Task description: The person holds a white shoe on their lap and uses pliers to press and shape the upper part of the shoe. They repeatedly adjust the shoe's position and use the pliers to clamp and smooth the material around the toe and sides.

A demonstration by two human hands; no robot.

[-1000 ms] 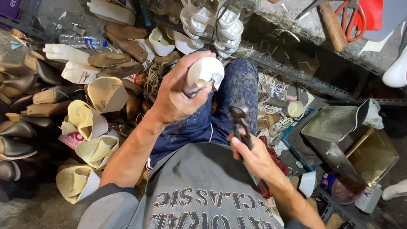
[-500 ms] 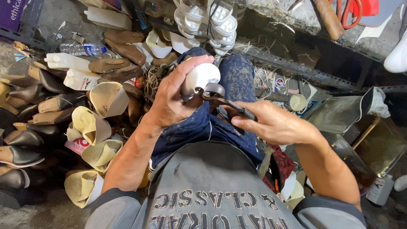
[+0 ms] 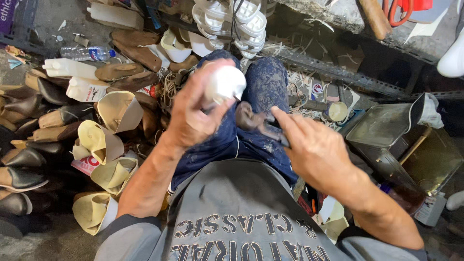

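Shoemaker's workshop: piles of shoe lasts [image 3: 29, 104], cut uppers [image 3: 99, 140], soles [image 3: 232, 19], scraps & metal tins [image 3: 386, 125] on floor.

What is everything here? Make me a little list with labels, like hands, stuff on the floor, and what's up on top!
Left hand: wraps a white shoe piece held over the lap
Right hand: grips a dark metal tool, its head close to the white piece
Lap: blue patterned trousers
Floor, left side: cream shoe uppers, dark shoes, plastic water bottle
Top: stack of white soles, red-handled scissors
Right side: metal tin
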